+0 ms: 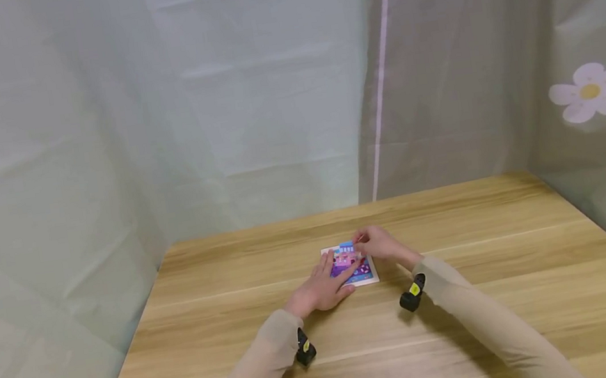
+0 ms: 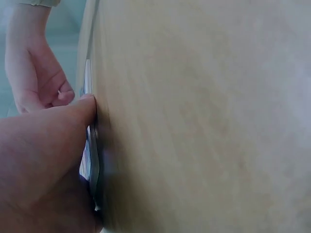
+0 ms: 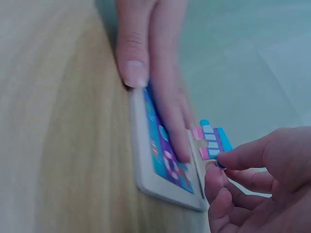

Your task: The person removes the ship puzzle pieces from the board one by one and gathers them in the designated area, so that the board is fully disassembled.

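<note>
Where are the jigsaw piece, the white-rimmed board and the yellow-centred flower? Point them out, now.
Jigsaw piece (image 3: 212,144): right wrist view, on its patterned face.
White-rimmed board (image 3: 169,192): right wrist view, on its bare rim.
Yellow-centred flower (image 1: 590,91): head view, on its centre.

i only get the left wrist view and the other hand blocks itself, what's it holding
Observer: The right wrist view shows the right hand pinching a small flat piece with white, blue and purple areas.
Operator: ok and where are the left hand's fingers, mostly thumb side here
Observer: In the head view, the left hand has its fingers spread over the board.
Operator: what does the board's face look like, i only see it edge on
Observer: The right wrist view shows a pale border around a mostly blue and purple picture.
</note>
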